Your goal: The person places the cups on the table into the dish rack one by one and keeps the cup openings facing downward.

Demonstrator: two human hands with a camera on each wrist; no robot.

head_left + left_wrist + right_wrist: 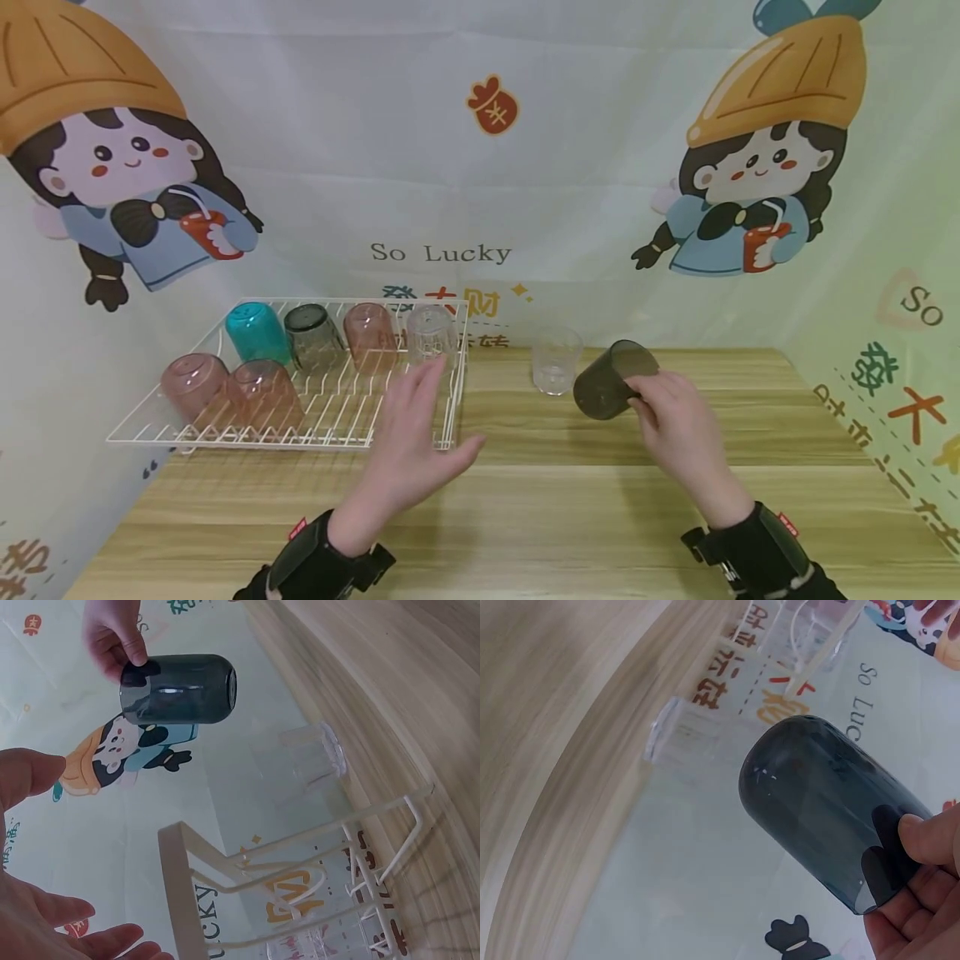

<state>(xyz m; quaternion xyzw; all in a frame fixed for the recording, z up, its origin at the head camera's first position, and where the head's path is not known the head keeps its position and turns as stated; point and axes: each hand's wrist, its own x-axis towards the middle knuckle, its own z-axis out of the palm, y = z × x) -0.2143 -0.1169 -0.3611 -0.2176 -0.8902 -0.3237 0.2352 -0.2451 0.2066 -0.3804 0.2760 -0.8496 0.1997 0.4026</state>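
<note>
My right hand (686, 429) pinches a dark grey see-through cup (607, 387) at its rim, thumb outside and fingers at the edge. The cup is tilted, its mouth toward the hand and its rounded base pointing away, as the right wrist view shows. A clear cup (555, 367) stands upright on the table just left of it. My left hand (408, 446), fingers spread and holding nothing, hovers near the right front corner of a white wire rack (337, 446). In the left wrist view its thumb (30, 776) stands well apart from the fingers.
Upside-down cups fill part of the rack: a teal one (257, 332), a grey one (313, 337), a clear one (431, 333) and several pink ones (371, 333). A printed cloth (577, 192) hangs behind the wooden table (540, 517) and along its sides.
</note>
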